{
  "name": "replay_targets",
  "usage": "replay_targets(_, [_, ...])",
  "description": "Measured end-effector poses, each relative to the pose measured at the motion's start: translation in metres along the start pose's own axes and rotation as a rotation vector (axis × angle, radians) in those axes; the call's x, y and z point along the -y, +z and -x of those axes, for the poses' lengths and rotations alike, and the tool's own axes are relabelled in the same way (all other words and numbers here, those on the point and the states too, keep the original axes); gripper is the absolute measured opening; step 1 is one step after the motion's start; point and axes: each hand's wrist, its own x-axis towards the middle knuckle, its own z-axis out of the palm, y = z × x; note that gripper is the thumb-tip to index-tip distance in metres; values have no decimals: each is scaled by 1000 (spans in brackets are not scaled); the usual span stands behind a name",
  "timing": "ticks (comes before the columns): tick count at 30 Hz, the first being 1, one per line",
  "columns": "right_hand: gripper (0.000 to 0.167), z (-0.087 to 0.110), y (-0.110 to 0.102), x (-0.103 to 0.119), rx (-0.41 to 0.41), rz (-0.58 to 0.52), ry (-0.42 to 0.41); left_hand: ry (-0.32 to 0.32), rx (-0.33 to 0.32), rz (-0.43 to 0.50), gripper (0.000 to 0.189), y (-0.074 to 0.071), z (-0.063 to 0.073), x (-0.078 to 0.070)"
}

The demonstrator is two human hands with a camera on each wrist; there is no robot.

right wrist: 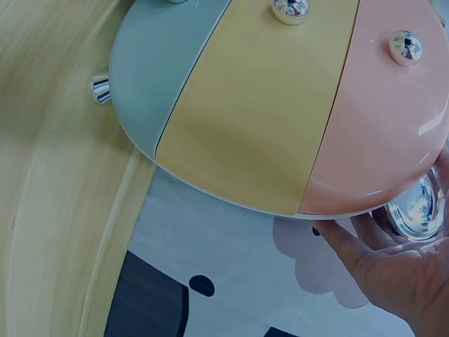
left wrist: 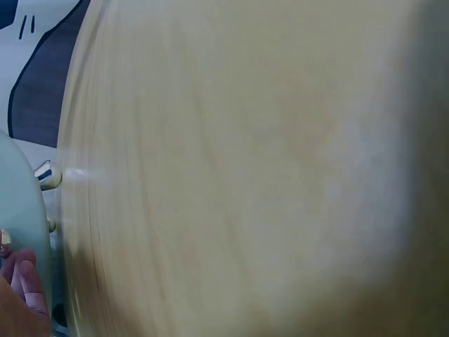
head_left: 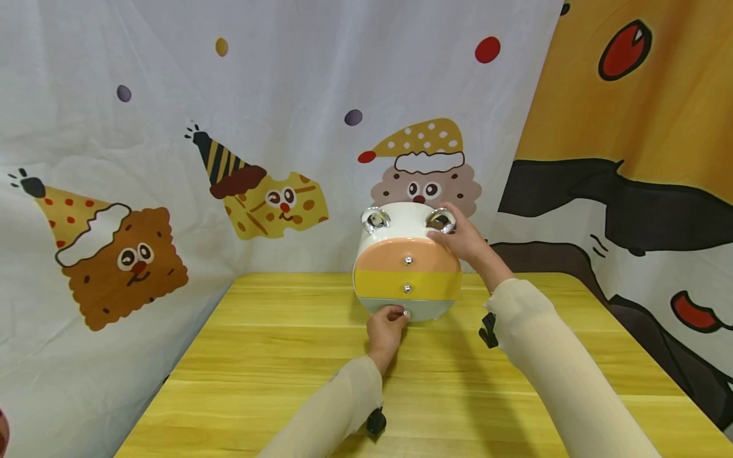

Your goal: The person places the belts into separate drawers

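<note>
A small rounded drawer box [head_left: 409,219] with a white body stands at the back of the wooden table. Its front has an orange, a yellow and a grey-green drawer [head_left: 432,308], each with a silver knob. Two shiny silver ears sit on top. My left hand [head_left: 386,334] pinches the lowest drawer's knob [left wrist: 5,241]; the fingers partly hide it. My right hand [head_left: 466,238] grips the right silver ear [right wrist: 417,210], with fingers behind it and the thumb against the box's upper side. All three drawers look flush with the front.
The yellow wooden table [head_left: 258,356] reaches toward me on both sides of the box. Close behind it hangs a white curtain [head_left: 286,83] printed with cartoon biscuits and cheese. Small silver feet [right wrist: 102,89] hold the box above the tabletop.
</note>
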Motion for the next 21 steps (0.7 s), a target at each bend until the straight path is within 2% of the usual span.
replay_targets(10, [71, 0, 0, 0, -4, 4, 5, -31, 22, 15, 8, 0, -3, 1])
replay_targets(21, [71, 1, 0, 0, -8, 11, 12, 1, 8, -12, 8, -1, -2, 0])
